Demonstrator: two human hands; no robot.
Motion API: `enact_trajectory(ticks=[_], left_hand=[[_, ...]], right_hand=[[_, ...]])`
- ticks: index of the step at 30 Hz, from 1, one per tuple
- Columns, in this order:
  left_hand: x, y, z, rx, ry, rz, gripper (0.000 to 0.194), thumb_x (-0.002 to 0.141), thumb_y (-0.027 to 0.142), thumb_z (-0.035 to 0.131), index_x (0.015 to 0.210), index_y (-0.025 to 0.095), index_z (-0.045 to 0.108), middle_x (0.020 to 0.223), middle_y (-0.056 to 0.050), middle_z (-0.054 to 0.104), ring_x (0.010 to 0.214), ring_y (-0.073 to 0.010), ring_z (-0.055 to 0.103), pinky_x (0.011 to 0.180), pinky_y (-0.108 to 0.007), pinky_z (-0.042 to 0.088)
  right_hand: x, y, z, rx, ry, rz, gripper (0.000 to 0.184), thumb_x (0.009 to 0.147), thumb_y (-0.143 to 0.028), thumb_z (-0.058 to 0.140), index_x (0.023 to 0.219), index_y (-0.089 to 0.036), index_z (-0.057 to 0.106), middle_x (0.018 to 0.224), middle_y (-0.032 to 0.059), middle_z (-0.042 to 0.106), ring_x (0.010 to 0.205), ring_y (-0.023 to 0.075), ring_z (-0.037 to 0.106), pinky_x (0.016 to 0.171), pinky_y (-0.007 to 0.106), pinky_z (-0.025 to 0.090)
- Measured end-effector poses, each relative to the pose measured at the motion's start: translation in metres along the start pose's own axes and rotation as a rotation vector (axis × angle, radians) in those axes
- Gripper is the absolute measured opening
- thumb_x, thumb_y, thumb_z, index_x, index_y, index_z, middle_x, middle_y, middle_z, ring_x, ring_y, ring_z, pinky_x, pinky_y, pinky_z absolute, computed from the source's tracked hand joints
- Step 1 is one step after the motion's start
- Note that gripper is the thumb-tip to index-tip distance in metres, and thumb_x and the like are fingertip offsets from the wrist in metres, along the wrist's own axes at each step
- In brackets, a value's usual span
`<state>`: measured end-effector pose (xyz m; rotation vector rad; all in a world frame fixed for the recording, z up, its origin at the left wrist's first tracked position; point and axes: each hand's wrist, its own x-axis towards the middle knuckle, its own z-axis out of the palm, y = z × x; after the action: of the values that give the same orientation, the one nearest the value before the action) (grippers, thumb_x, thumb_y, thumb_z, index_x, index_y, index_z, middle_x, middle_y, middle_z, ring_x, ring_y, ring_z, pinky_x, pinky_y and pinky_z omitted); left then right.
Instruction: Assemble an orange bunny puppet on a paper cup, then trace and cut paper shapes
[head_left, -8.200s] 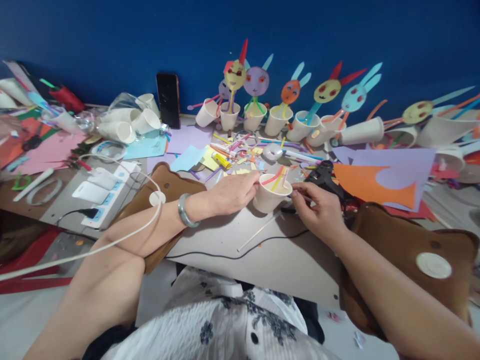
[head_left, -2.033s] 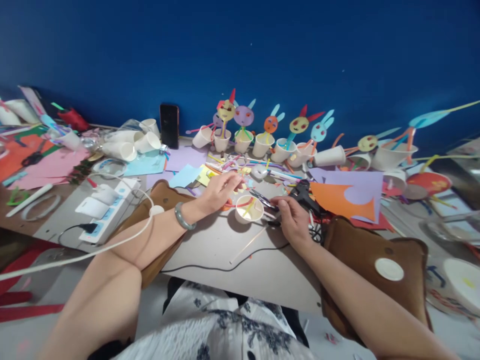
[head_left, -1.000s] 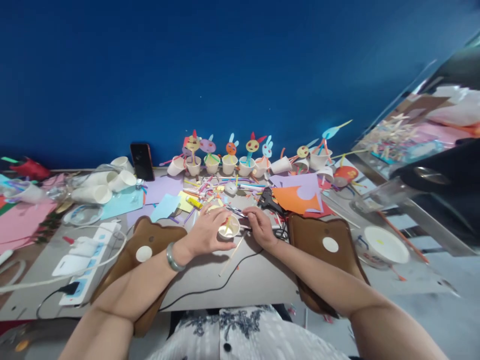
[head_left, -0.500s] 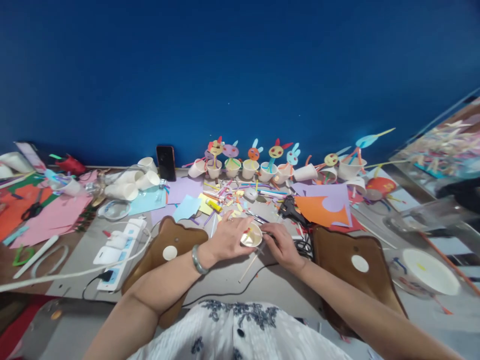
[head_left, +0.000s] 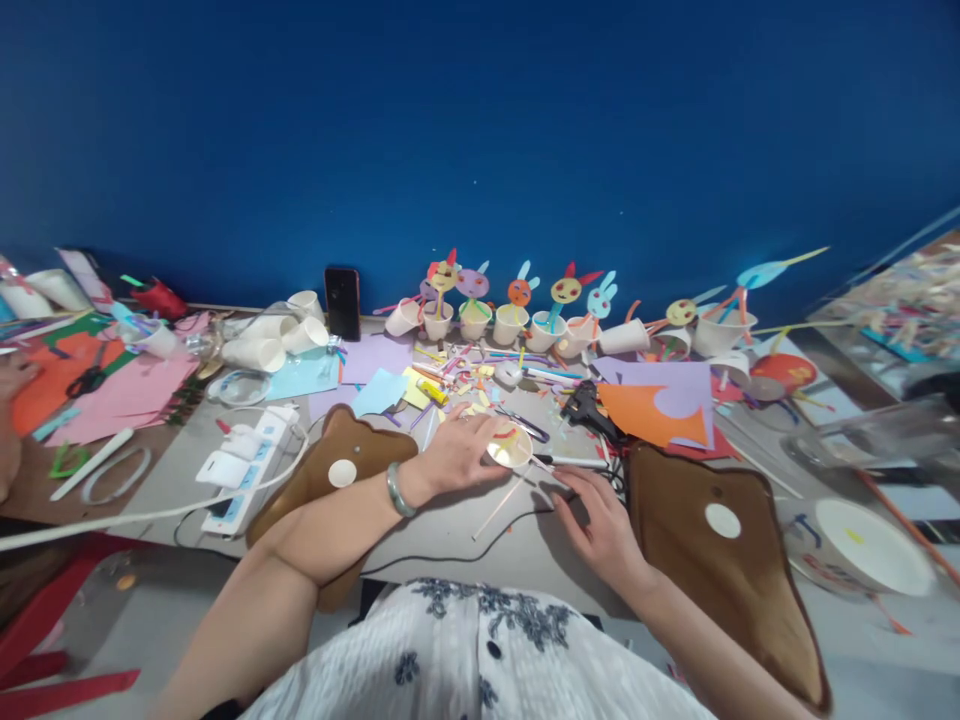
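Observation:
My left hand [head_left: 463, 450], with a bangle at its wrist, is closed around a small white paper cup [head_left: 517, 458]. The cup is tipped so that its mouth faces me, and red and yellow bits show inside. Just to the right, my right hand [head_left: 600, 522] pinches a thin, light-coloured stick-like thing [head_left: 543, 466], whose tip is close to the cup's rim. Its kind is too small to make out. A pale thin stick [head_left: 495, 512] lies on the table below the cup. Behind the hands are scissors [head_left: 534, 430] and a black glue gun [head_left: 589, 408].
Paper cups with animal-faced figures [head_left: 566, 290] line the wall. Brown pads [head_left: 720, 560] lie at both sides. A power strip [head_left: 251, 480] and cables are left, coloured paper [head_left: 652, 412] lies behind, and another person's hand [head_left: 11, 380] is at the far left.
My right hand has drawn back from the cup, rightward and toward me, with the thin thing now showing. Another person's hand has appeared at the left edge. The whole view has shifted slightly.

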<state>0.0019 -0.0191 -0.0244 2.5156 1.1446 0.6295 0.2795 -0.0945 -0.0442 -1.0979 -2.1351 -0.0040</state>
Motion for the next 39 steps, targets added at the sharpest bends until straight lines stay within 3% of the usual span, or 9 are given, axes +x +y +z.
enact_trajectory(ticks=[4, 8, 14, 21, 25, 30, 34, 39], left_hand=[[0.002, 0.001, 0.0, 0.025, 0.004, -0.027, 0.072, 0.089, 0.059, 0.082, 0.143, 0.015, 0.065, 0.145, -0.02, 0.072, 0.133, -0.0359, 0.07, 0.126, -0.054, 0.043], [0.002, 0.0, 0.001, 0.012, 0.015, -0.068, 0.091, 0.083, 0.067, 0.086, 0.15, 0.012, 0.059, 0.151, -0.022, 0.068, 0.136, -0.0377, 0.067, 0.124, -0.053, 0.045], [0.002, 0.0, -0.001, -0.018, 0.046, -0.146, 0.107, 0.077, 0.08, 0.083, 0.158, 0.017, 0.052, 0.146, -0.02, 0.069, 0.133, -0.04, 0.069, 0.114, -0.053, 0.053], [0.004, -0.005, -0.002, -0.022, 0.153, -0.069, 0.111, 0.073, 0.092, 0.076, 0.148, 0.011, 0.058, 0.143, -0.023, 0.071, 0.13, -0.0398, 0.071, 0.114, -0.054, 0.055], [0.005, -0.013, 0.001, 0.013, 0.249, 0.013, 0.102, 0.077, 0.094, 0.069, 0.142, 0.015, 0.062, 0.139, -0.022, 0.073, 0.131, -0.0384, 0.07, 0.117, -0.056, 0.054], [0.006, -0.008, -0.001, 0.059, 0.277, 0.163, 0.09, 0.089, 0.089, 0.06, 0.14, 0.015, 0.064, 0.138, -0.022, 0.073, 0.132, -0.0346, 0.069, 0.123, -0.056, 0.047], [0.005, 0.016, -0.017, 0.143, 0.275, 0.347, 0.056, 0.11, 0.06, 0.048, 0.139, 0.015, 0.065, 0.136, -0.018, 0.074, 0.131, -0.0279, 0.069, 0.125, -0.051, 0.044], [-0.005, 0.053, -0.042, 0.28, 0.118, 0.561, 0.027, 0.111, 0.031, 0.051, 0.107, 0.018, 0.073, 0.11, -0.009, 0.079, 0.104, -0.0225, 0.073, 0.118, -0.045, 0.046]], right_hand=[[-0.01, -0.006, -0.003, -0.031, -0.008, -0.002, 0.027, 0.105, -0.023, 0.061, 0.131, -0.025, 0.064, 0.118, 0.0148, 0.077, 0.106, 0.0318, 0.078, 0.089, 0.05, 0.067], [-0.019, -0.008, -0.009, -0.084, -0.039, -0.031, 0.03, 0.104, -0.024, 0.061, 0.134, -0.028, 0.065, 0.122, 0.0148, 0.076, 0.109, 0.0334, 0.078, 0.091, 0.052, 0.067], [-0.04, -0.011, -0.019, -0.099, -0.011, 0.01, 0.026, 0.104, -0.027, 0.062, 0.129, -0.027, 0.069, 0.117, 0.0132, 0.077, 0.103, 0.0333, 0.077, 0.085, 0.052, 0.066], [-0.062, -0.031, -0.029, -0.12, -0.03, 0.019, 0.017, 0.109, -0.027, 0.057, 0.121, -0.024, 0.067, 0.11, 0.0113, 0.076, 0.095, 0.0271, 0.077, 0.083, 0.043, 0.065], [-0.073, -0.037, -0.035, -0.122, -0.028, 0.041, 0.015, 0.109, -0.025, 0.059, 0.121, -0.02, 0.067, 0.111, 0.012, 0.075, 0.096, 0.0254, 0.077, 0.086, 0.04, 0.064], [-0.085, -0.043, -0.04, -0.086, 0.0, 0.084, 0.014, 0.107, -0.021, 0.061, 0.119, -0.02, 0.067, 0.111, 0.012, 0.075, 0.096, 0.0248, 0.076, 0.085, 0.039, 0.065], [-0.092, -0.046, -0.042, -0.04, -0.001, 0.1, 0.013, 0.106, -0.018, 0.063, 0.117, -0.021, 0.068, 0.108, 0.0102, 0.075, 0.093, 0.0227, 0.077, 0.081, 0.035, 0.066], [-0.093, -0.046, -0.036, -0.009, -0.005, 0.107, 0.013, 0.105, -0.017, 0.064, 0.116, -0.02, 0.068, 0.107, 0.0093, 0.076, 0.09, 0.0211, 0.078, 0.079, 0.032, 0.065]])
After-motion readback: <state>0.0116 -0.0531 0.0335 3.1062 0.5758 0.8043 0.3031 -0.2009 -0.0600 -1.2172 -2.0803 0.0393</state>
